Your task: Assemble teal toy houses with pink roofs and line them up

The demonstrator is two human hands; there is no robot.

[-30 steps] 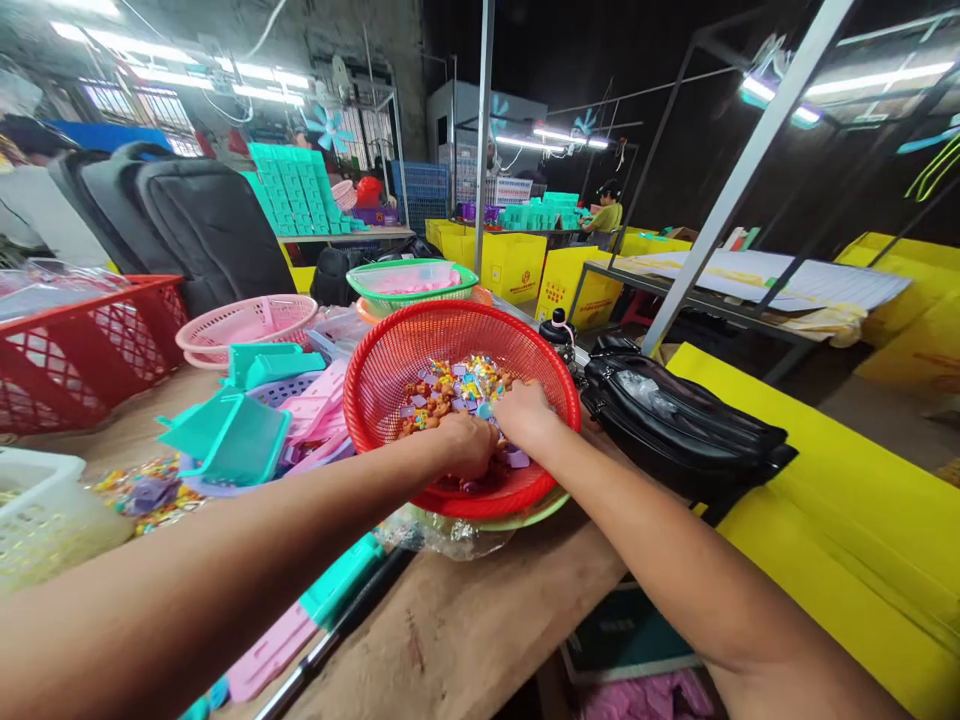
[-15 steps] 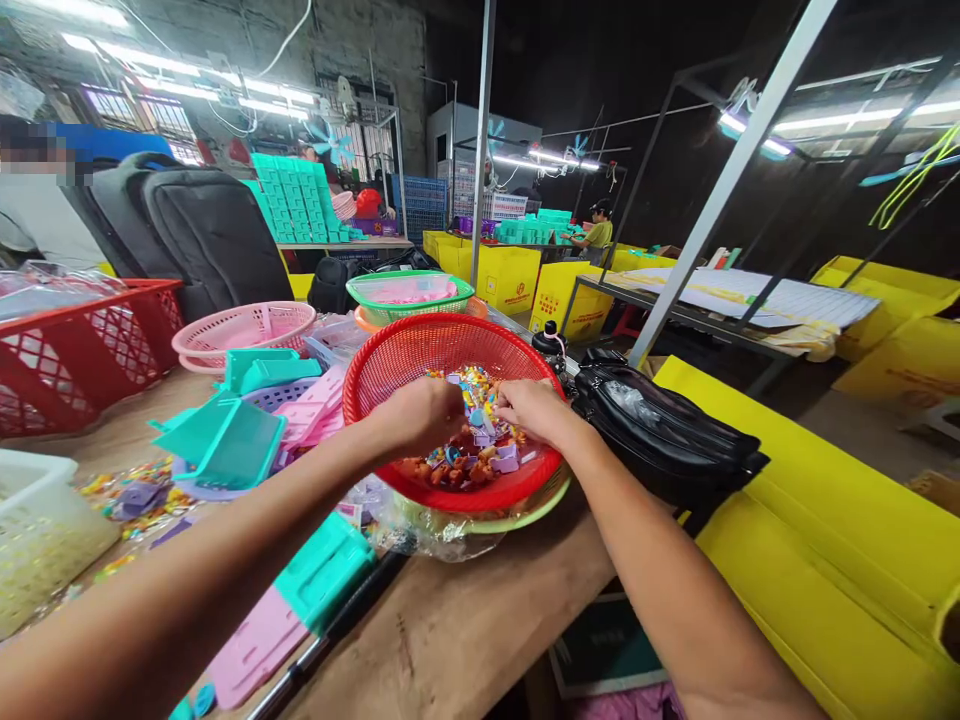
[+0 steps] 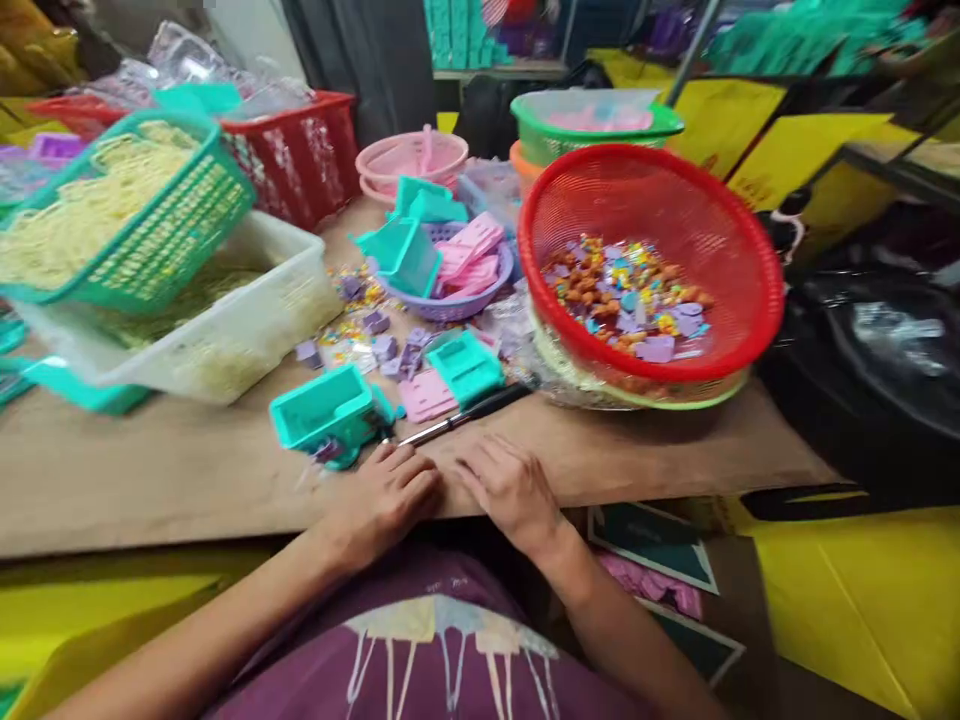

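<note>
Nearest, a purple garment (image 3: pixel 442 670) with a pale print is seen below the table edge. There, the left hand (image 3: pixel 394 490) is held with fingers curled; whether anything is pinched cannot be told, its underside being hidden. Near it, the right hand (image 3: pixel 514 490) is laid palm down on the brown tabletop (image 3: pixel 187 470), fingers loosely bent and slightly apart. Just beyond the left hand, a teal box (image 3: pixel 322 412) is set, with a black-and-silver rod (image 3: pixel 461 412) laid to its right. Farther back, a flat teal piece (image 3: pixel 466 362) is rested by a purple basket (image 3: pixel 450 309). On the right, small mixed parts (image 3: pixel 600 300) are held in a tilted red basket (image 3: pixel 720 240), backed by a green basket (image 3: pixel 540 135) and yellow boxes (image 3: pixel 720 115)
</note>
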